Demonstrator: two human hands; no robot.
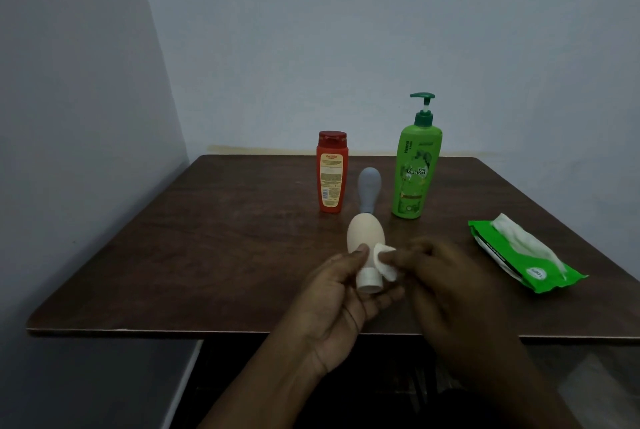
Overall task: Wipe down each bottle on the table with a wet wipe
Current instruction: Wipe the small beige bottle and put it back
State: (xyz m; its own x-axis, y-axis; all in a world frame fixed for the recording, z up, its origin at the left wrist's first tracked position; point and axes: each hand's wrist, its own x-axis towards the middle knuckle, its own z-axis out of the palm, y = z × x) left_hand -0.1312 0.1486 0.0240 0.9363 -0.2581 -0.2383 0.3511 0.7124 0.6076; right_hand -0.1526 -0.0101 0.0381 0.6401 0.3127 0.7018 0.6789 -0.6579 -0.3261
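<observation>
Peach-coloured and egg-shaped, the small bottle (365, 232) with a white screw cap (369, 281) is held over the near middle of the worktop (207, 255), cap end toward the person. The left hand (341, 304) grips it, thumb on the lower body and fingers curled beneath the cap. The right hand (446, 283) pinches a folded white wet wipe (382, 260) against the bottle's right side by the neck; its outline is blurred. Directly behind the held bottle, and partly hidden by it, is a grey-blue bottle (369, 186) with a rounded top; whether it stands or lies cannot be told. To its left an orange-red bottle (331, 175) with a red flip cap stands upright, its printed label facing the camera. To its right stands a taller green pump bottle (415, 172) with a dark green dispenser head. Well apart at the right edge lies a green wet-wipe pack (519, 255), a crumpled white wipe spilling from its opening. Dark brown wood grain covers the worktop, which has a thin pale edge and is pushed into a corner of plain pale blue-grey walls (346, 30). Lighting is dim.
</observation>
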